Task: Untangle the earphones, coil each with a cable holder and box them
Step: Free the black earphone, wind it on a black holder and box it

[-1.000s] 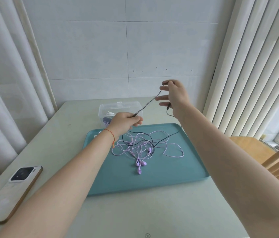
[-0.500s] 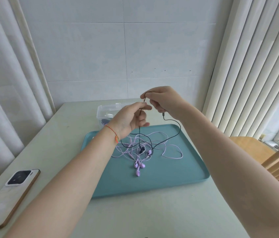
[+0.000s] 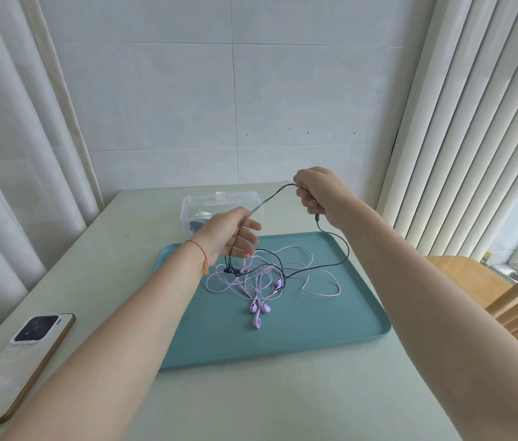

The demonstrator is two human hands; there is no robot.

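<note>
Black earphone cable (image 3: 330, 265) stretched taut in the air between both hands above the teal tray (image 3: 330, 319), with the rest of it trailing down into the tangle with the purple earphones (image 3: 259, 310) lying on the tray. Left hand (image 3: 225, 237) low over the tray's far left corner, thumb and forefinger pinching the cable, other fingers loose; right hand (image 3: 321, 192) higher and further back, fingers curled round the cable's upper end, forearm angled down. Clear plastic box (image 3: 219, 202) on the table (image 3: 251, 402) just behind the tray, phone (image 3: 19, 364) at near left.

The left hand (image 3: 225, 232) hides part of the clear box (image 3: 219, 202); its contents are indistinct.
</note>
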